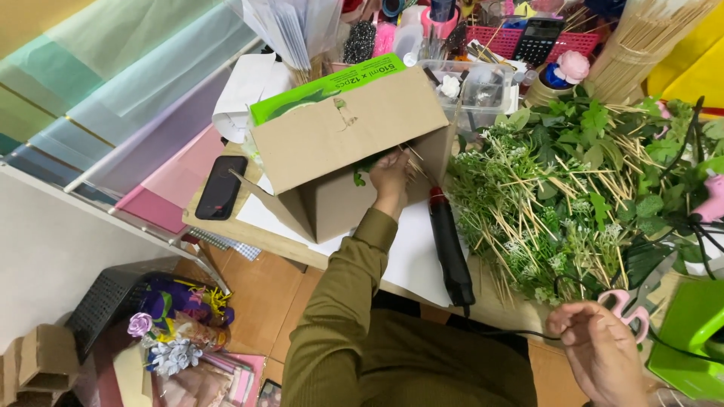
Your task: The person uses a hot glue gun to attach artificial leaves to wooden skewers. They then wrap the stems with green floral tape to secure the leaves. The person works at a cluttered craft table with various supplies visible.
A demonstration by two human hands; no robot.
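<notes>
Reached with the left hand (pixel 391 177) into the open mouth of the tipped cardboard box (pixel 339 143), down among green leaves and thin wooden sticks just inside. Could not tell whether those fingers were closed on a stem or only touching, tucked as they were under the flap. Kept the right hand (pixel 596 353) low near the table edge, fingers curled together on a thin black cord (pixel 520 332), just beside pink-handled scissors (pixel 624 305). Left the black heat tool (pixel 451 245) lying on white paper (pixel 411 252) between box and the heap of skewered greenery sprigs (pixel 558 196). Judged the step as picking a sprig out of the box. Judged that drawing one out would call for a firm pinch on one stick and a straight pull clear of the flap.
</notes>
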